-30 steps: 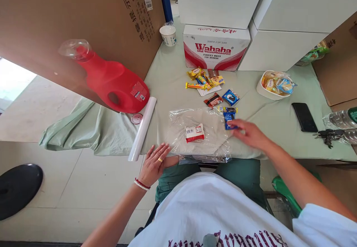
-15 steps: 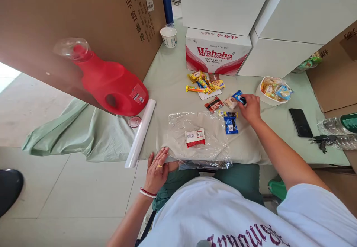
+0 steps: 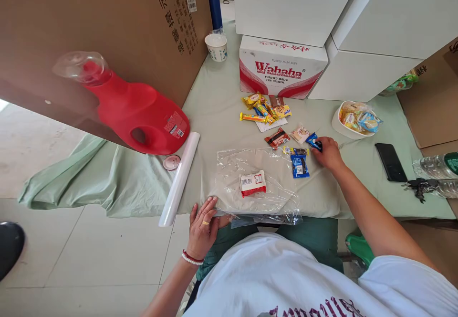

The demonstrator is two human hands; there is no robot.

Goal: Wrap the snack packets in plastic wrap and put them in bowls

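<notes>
Pinching the farther blue packet (image 3: 313, 140) with our right hand (image 3: 328, 153), we should grip lightly, left hand (image 3: 202, 228) lying flat.

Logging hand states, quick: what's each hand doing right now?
Left hand: open, at the edge of the table, nothing visible held.
Right hand: closed on a blue-wrapped snack.

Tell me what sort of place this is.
Likely a makeshift indoor work corner, perhaps in a home: a pale green cloth-covered table, a large red plastic jug and a white-and-red cardboard Wahaha box suggest it.
</notes>
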